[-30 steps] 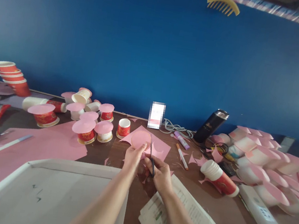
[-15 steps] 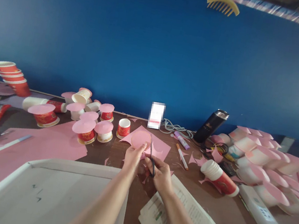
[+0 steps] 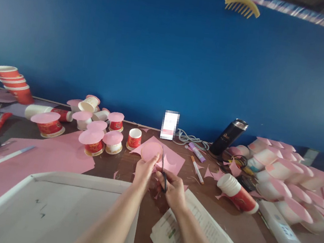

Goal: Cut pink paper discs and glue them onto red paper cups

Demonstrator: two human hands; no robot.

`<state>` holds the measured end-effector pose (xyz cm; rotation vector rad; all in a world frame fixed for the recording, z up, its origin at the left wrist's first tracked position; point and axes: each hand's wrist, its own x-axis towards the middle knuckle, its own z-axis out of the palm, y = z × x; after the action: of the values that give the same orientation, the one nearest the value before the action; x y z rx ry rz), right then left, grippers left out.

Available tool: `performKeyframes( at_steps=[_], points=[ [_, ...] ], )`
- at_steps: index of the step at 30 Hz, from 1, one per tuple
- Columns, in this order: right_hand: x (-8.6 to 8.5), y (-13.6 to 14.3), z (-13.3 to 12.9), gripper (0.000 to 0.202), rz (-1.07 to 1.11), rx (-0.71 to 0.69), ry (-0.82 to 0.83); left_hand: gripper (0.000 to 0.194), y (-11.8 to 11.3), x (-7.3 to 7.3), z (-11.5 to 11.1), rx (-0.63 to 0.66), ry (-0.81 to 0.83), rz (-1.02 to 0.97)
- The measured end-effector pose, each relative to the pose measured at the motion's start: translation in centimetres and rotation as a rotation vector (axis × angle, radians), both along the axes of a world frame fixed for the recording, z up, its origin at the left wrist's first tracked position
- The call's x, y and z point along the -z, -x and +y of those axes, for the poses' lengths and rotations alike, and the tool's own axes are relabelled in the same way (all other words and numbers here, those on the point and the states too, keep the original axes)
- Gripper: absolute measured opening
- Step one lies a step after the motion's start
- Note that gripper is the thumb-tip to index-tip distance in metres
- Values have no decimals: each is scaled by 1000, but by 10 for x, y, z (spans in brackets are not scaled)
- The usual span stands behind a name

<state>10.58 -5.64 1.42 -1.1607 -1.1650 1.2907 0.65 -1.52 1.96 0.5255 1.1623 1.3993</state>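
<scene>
Between thumb and fingers, my left hand (image 3: pixel 145 171) pinches a piece of pink paper (image 3: pixel 150 151) with a round outline marked on it. My right hand (image 3: pixel 173 186) is closed around the dark handles of a pair of scissors (image 3: pixel 164 181). The blades point away from me and lie along the right edge of the round outline. Beneath the held piece lies a pink sheet (image 3: pixel 176 161). Small pink scraps are scattered around both hands. An upright red and white paper cup (image 3: pixel 134 139) stands just left of the pink sheet.
Several cups topped with pink discs (image 3: pixel 91 137) stand at left, more (image 3: pixel 300 195) at right. A white box lid (image 3: pixel 54 211) lies front left, printed papers (image 3: pixel 194 232) under my right forearm. Beyond are a black thermos (image 3: pixel 228 137), stacked cups (image 3: pixel 238 193) and a power strip (image 3: pixel 290 238).
The scissors and my right hand have shifted slightly left, with the blades closer along the circle's edge. My left hand keeps its pinch on the pink paper.
</scene>
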Motion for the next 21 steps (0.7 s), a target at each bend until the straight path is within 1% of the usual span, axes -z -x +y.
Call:
performKeyframes(
  at_steps=[2, 5, 9, 14, 18, 21],
  points=[
    [-1, 1, 0, 47, 2, 4, 0, 37, 0, -2, -1, -1, -9, 4],
    [-2, 2, 0, 47, 11, 24, 4, 34, 1, -3, -1, 38, -11, 7],
    [-1, 1, 1, 45, 28, 30, 3, 34, 2, -2, -1, 72, 20, 9],
    [2, -1, 1, 44, 24, 18, -10, 35, 1, 1, -1, 81, -18, 5],
    [0, -1, 1, 42, -3, 24, -21, 36, 0, 0, -3, 65, -50, -9],
    [0, -1, 1, 44, 1, 32, -24, 36, 0, -2, -3, 51, -52, -14]
  ],
)
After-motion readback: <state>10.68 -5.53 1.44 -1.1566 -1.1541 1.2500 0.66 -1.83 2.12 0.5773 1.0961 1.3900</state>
